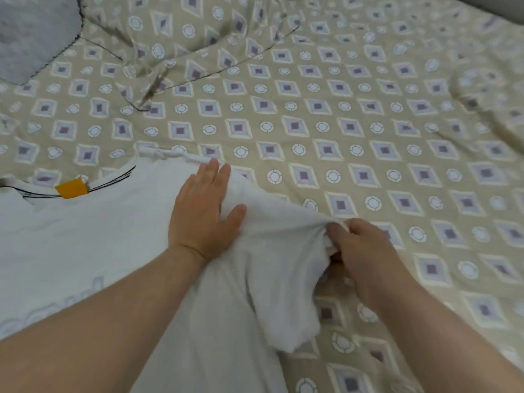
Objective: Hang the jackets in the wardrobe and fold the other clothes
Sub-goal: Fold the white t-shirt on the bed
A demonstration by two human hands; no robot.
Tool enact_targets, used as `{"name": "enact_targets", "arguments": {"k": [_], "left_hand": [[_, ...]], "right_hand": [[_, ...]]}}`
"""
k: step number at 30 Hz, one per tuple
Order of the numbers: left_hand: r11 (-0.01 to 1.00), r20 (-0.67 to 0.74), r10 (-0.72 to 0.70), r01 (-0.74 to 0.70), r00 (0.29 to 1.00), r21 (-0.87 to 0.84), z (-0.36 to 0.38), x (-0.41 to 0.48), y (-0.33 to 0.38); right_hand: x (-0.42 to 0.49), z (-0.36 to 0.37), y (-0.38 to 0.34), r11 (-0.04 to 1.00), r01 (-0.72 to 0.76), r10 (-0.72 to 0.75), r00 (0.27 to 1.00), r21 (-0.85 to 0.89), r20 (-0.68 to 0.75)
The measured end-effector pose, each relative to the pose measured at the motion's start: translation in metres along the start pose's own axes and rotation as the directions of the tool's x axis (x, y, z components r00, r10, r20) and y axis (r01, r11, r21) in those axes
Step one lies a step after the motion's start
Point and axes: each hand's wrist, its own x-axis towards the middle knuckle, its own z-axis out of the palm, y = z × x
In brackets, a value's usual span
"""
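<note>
White shirt (113, 245) lies spread on the bed (368, 123), covering its near left part and running off the near edge of the view. Its collar (119, 177), trimmed with dark lines, points toward the left edge and carries an orange tag (71, 188).

The left hand (202, 211) rests flat on the shirt near the shoulder, with the fingers straight and close together and the thumb spread to the side. Just beside it, the right hand (365, 256) has its fingers curled and pinches the hem of the sleeve (283, 265), pulling the cloth taut between the two hands and raising it a little off the sheet.

A rumpled cloth (198, 43) in the same diamond-and-circle print as the sheet lies toward the far edge. A grey fabric (34, 35) sits at the far left corner, well apart from the shirt.
</note>
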Motion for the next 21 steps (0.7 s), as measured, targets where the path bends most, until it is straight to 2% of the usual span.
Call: {"name": "enact_targets", "arguments": {"k": [2,4,6,7,10,12,15,17,19,21], "left_hand": [[0.994,0.044,0.039,-0.043,0.998,0.1,0.001,-0.001,0.001],[0.983,0.086,0.054,-0.068,0.995,0.168,0.003,0.001,0.002],[0.977,0.113,0.041,-0.063,0.993,0.205,0.006,0.003,0.001],[0.973,0.123,0.033,-0.06,0.992,0.222,0.007,0.004,0.001],[0.968,0.122,0.032,-0.061,0.992,0.242,0.009,0.004,0.0],[0.973,0.109,0.032,-0.056,0.994,0.222,0.009,0.005,-0.001],[0.976,0.089,0.028,-0.046,0.996,0.211,0.011,0.005,-0.002],[0.969,0.071,0.087,-0.101,0.994,0.227,0.009,0.006,-0.001],[0.949,0.047,0.224,-0.229,0.973,0.215,-0.001,0.018,0.002],[0.944,0.116,0.292,-0.306,0.949,0.123,-0.017,0.046,0.021]], "right_hand": [[0.036,-0.024,-0.019,0.999,0.051,-0.051,0.985,-0.004,-0.164],[0.055,-0.028,-0.034,0.992,0.115,-0.124,0.975,-0.059,-0.184],[0.061,-0.018,-0.036,0.997,0.074,-0.075,0.987,-0.013,-0.139],[0.062,-0.015,-0.035,0.998,0.018,-0.01,0.993,0.067,-0.115],[0.054,-0.021,-0.031,0.911,-0.228,0.223,0.973,0.343,0.055],[0.051,-0.03,-0.03,0.916,-0.282,0.249,0.957,0.285,0.146],[0.048,-0.028,-0.024,0.972,-0.233,0.224,0.96,0.035,0.166],[0.045,-0.027,-0.022,0.98,-0.189,0.195,0.972,-0.056,0.134],[0.044,-0.031,-0.027,0.989,-0.132,0.141,0.976,-0.065,0.163],[0.051,-0.04,-0.037,0.999,-0.008,0.002,0.984,0.036,0.177]]}}
